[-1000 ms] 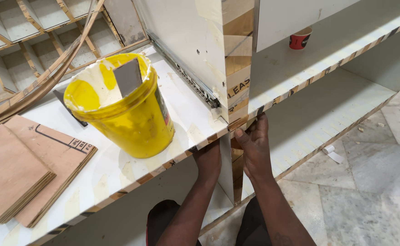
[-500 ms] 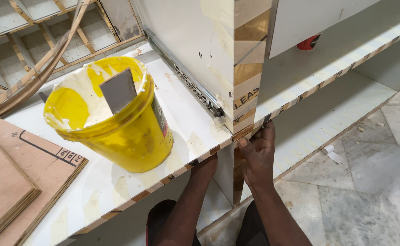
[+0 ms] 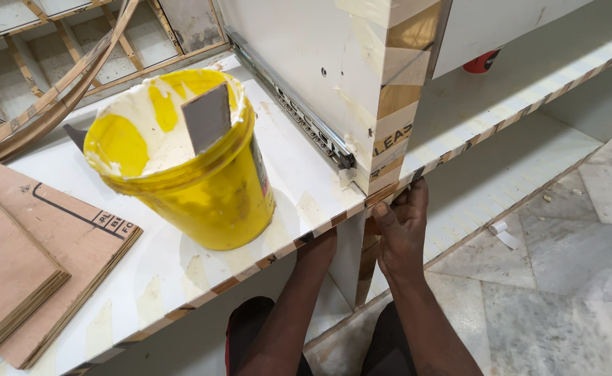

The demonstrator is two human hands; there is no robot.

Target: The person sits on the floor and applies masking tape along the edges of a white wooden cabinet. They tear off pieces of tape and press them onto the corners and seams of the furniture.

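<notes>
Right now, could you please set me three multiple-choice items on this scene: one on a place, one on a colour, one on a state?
1. Where does the bucket stand?
A. on the white shelf board
B. on the marble floor
C. on the plywood sheets

2. What colour is the bucket?
A. red
B. yellow
C. blue

3. How is the right hand?
A. lifting the bucket
B. resting flat on the floor
C. pressed against the upright panel edge under the shelf

Answers: 1 A, its base sits on the white board beside the drawer slide. 2 B, the wall is yellow, smeared with pale paste. 3 C, fingers lie along the edge; the left hand is hidden behind the board.
</notes>
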